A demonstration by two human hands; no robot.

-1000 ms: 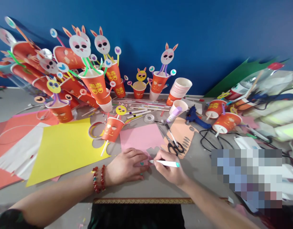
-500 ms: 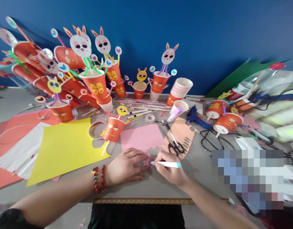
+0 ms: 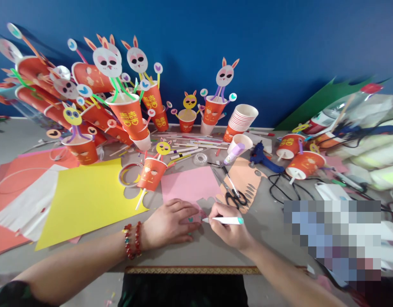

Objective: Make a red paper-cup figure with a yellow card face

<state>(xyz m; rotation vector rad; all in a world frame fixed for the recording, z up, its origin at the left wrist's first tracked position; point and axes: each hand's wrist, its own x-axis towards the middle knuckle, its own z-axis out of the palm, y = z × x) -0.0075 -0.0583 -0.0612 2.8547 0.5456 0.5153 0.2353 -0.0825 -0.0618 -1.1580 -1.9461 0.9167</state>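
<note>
My left hand lies flat with its fingers stretched out, pressing a small pink paper piece onto the table. A small teal heart mark shows on that piece between the fingers. My right hand is closed around a white felt-tip pen with a teal end, its tip at the right side of the pink piece. Just beyond my hands is a larger pink sheet with cut-out curves along its near edge. Black-handled scissors rest on an orange paper sheet beyond my right hand.
Yellow card covers the left. A red cup with a yellow paper face stands near my left hand. Several rabbit-faced cups crowd the back left. A blue glue gun, its cable, and tipped cups lie on the right.
The pen tip has shifted slightly right and down, a little off its earlier spot on the pink piece. My left hand stays in place.
</note>
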